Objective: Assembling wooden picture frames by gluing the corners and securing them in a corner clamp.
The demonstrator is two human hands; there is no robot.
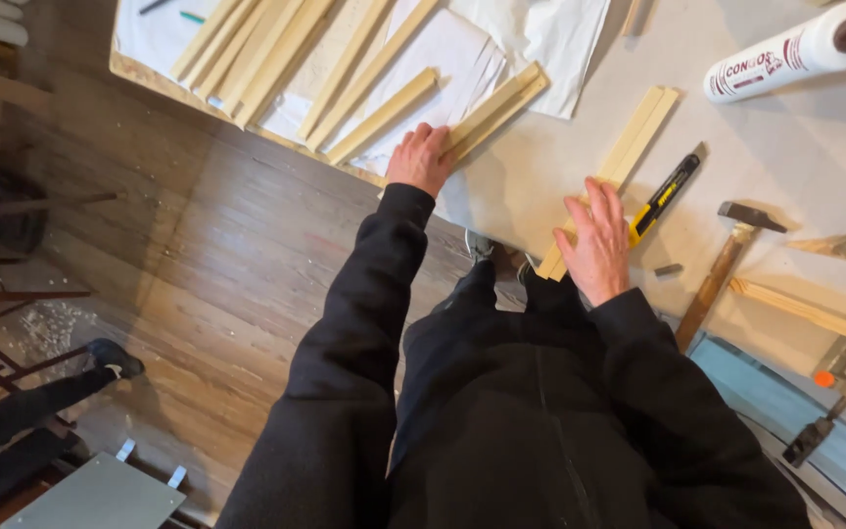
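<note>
Nearest, black sleeves reaching out over the edge of the pale worktop (pixel 795 167). Right hand (pixel 599 240) lying flat, fingers spread, grip apart, pressing on the near end of a pair of pale wooden strips (pixel 629 157) set side by side and running away to the far right. Just right of that hand, touching the strips or nearly so, a black-and-yellow utility knife (pixel 666 194). Further right, a hammer (pixel 727 264) with a wooden handle, head pointing far. Left hand (pixel 421 157) a little farther off and to the left, fingers loosely curled over the near end of another doubled wooden strip (pixel 496 106); whether its grip actually clamps the strip cannot be told. Beyond that, white paper sheets (pixel 462 54) under several more loose wooden strips (pixel 257 49) fanned across the far left. At far right, a white glue bottle (pixel 785 54) lying on its side.
</note>
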